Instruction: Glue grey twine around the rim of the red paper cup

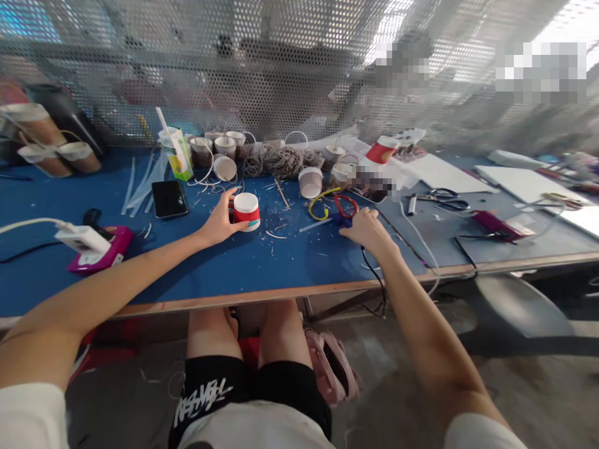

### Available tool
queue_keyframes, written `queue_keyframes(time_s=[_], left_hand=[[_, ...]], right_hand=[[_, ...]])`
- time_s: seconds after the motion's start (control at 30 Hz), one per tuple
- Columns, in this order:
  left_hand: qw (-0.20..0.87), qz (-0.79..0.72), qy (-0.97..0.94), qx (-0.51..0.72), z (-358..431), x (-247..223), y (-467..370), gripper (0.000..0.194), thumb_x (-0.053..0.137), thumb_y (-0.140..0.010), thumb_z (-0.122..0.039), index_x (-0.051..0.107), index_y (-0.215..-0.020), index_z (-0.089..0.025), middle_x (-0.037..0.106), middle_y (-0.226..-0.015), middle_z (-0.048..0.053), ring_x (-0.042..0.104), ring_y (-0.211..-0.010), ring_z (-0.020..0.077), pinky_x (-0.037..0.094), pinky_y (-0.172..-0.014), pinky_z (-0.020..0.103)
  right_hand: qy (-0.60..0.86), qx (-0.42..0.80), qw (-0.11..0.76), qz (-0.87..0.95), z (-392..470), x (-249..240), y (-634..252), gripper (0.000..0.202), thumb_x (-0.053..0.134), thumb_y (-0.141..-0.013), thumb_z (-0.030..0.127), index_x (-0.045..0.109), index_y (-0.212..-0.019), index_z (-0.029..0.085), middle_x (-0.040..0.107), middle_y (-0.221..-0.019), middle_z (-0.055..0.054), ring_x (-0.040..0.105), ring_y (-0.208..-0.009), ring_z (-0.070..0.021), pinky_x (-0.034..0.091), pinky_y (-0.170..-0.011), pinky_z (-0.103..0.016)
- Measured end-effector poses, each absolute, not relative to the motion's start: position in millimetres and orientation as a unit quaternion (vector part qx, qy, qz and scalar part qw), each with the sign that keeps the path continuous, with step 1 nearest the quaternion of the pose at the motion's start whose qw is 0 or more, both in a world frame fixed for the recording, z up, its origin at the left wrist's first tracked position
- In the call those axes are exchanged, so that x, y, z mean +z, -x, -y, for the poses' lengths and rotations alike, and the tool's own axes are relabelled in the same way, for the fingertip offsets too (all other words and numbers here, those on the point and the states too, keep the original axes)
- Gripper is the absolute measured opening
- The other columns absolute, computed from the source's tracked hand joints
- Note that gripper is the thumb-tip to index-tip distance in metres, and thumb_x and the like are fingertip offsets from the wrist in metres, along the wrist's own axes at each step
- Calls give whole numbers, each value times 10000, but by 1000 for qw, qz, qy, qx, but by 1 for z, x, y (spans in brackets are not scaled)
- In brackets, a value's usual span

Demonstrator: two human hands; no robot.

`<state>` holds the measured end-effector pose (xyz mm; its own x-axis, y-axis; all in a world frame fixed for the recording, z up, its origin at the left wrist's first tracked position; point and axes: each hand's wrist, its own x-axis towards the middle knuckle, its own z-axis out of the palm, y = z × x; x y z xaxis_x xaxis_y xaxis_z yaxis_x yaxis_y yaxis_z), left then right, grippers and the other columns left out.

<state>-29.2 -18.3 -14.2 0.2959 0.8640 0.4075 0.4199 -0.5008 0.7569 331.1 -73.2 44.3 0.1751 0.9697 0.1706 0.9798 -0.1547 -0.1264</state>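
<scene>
The left hand (219, 219) is clasping a cup (246, 215) at 12 o'clock, the half-curled right hand (367, 229), hold unclear, reaching at 1, seemingly needing sure grip.

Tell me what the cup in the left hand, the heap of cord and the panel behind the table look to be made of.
Cup: smooth plastic or coated paper, going by its clean white rim and red band.
Heap of cord: matte fibre, probably twine, from its dull, tangled strands.
Panel: probably metal, with a grey sheen and regular holes.
</scene>
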Motion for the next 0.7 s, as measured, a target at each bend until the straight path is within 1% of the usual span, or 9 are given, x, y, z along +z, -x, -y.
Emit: queue_keyframes(time_s=[0.17,0.23,0.27,0.33,0.4,0.47,0.53,0.63,0.7], left_hand=[[284,-403,-753,436,20,-13,27,809,818,-687,-356,394,-1358,-198,563,-1362,163,589,-1249,302,524,-1040,488],[291,-399,-747,445,19,-14,25,731,814,-685,-350,444,-1295,-192,579,-1330,156,606,-1211,290,530,-1027,489],[294,-400,-744,448,18,-15,25,701,814,-683,-350,463,-1269,-188,589,-1306,152,613,-1191,285,531,-1022,489],[299,-404,-734,456,16,-16,24,673,817,-680,-360,486,-1237,-181,596,-1271,148,616,-1172,279,529,-1021,493],[305,-406,-721,471,15,-16,24,686,834,-663,-385,500,-1225,-179,592,-1269,149,605,-1184,283,512,-1047,507],[322,-397,-711,483,16,-16,24,709,855,-640,-417,511,-1216,-190,592,-1281,142,598,-1201,286,492,-1076,520],[365,-371,-702,486,19,-14,25,712,858,-640,-444,508,-1216,-213,605,-1288,129,611,-1193,279,501,-1069,516],[451,-327,-678,479,24,-12,25,651,807,-697,-467,471,-1203,-234,643,-1245,111,657,-1126,260,554,-995,490],[473,-324,-661,484,26,-13,25,598,779,-716,-464,442,-1153,-235,651,-1217,104,664,-1116,258,563,-973,482]], right_hand=[[843,-70,68,529,88,88,-322,314,661,-759,174,700,-1043,49,591,-1212,-323,669,-1040,-446,546,-789,-543],[839,-81,86,531,103,111,-324,176,674,-757,195,694,-890,83,624,-1120,-312,679,-993,-441,526,-773,-555],[829,-88,112,541,112,122,-325,101,680,-759,218,661,-779,121,647,-999,-277,676,-976,-428,511,-780,-560],[788,-124,218,562,125,141,-322,212,687,-739,232,516,-615,214,602,-761,-158,661,-947,-385,488,-813,-549],[728,-136,329,586,131,152,-309,282,623,-763,245,400,-591,256,534,-684,-88,653,-916,-347,479,-851,-529],[704,-6,453,547,125,151,-288,237,615,-713,242,435,-560,264,459,-531,-25,618,-689,-262,507,-721,-448],[676,95,470,559,107,139,-265,153,547,-746,312,510,-612,247,482,-464,1,520,-444,-182,474,-506,-366],[511,275,556,596,71,112,-234,220,594,-729,439,544,-640,245,467,-399,39,434,-317,-141,396,-365,-310],[414,355,553,630,50,95,-219,345,664,-722,572,575,-659,245,488,-389,45,415,-287,-131,367,-326,-294]])
